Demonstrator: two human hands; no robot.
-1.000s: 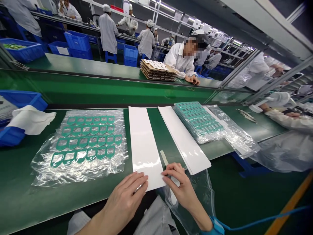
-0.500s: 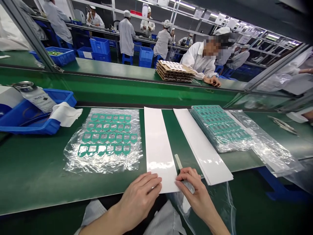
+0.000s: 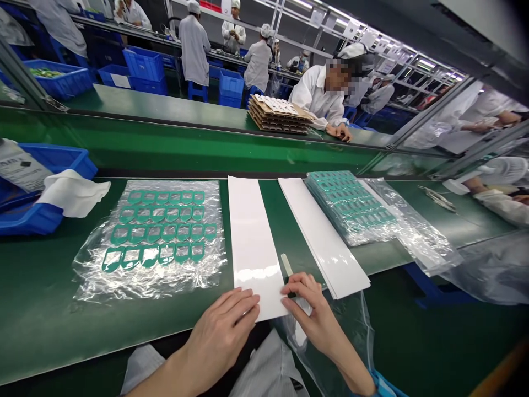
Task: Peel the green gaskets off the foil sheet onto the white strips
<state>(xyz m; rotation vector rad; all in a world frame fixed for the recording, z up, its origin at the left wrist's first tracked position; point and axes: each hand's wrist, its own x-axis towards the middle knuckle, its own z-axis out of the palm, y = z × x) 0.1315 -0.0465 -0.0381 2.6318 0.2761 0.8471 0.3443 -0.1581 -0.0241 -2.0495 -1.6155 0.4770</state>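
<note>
A long white glossy strip point(image 3: 253, 231) lies lengthwise in front of me on the green table. My left hand point(image 3: 225, 325) rests on its lower left edge, fingers stretched out and lying flat. At the lower right edge of the strip, my right hand point(image 3: 312, 309) has thumb and forefinger bent close together. What lies between those fingertips is too small to make out. A pale flat stick point(image 3: 286, 264) shows just above my right hand; its lower part is hidden behind the fingers. Farther right lies a stack of white strips point(image 3: 326, 242).
Left of the strip, a clear plastic sheet point(image 3: 93, 275) bears rows of green frame-shaped pieces point(image 3: 157, 231). A bagged stack of green sheets point(image 3: 351, 204) lies at right. A blue bin point(image 3: 28, 220) with a white cloth stands far left. Across the partition, a co-worker point(image 3: 314, 91) leans beside stacked cardboard point(image 3: 276, 116).
The view has swung to the right, so the scene sits farther left. Both hands keep nearly the same place on the strip.
</note>
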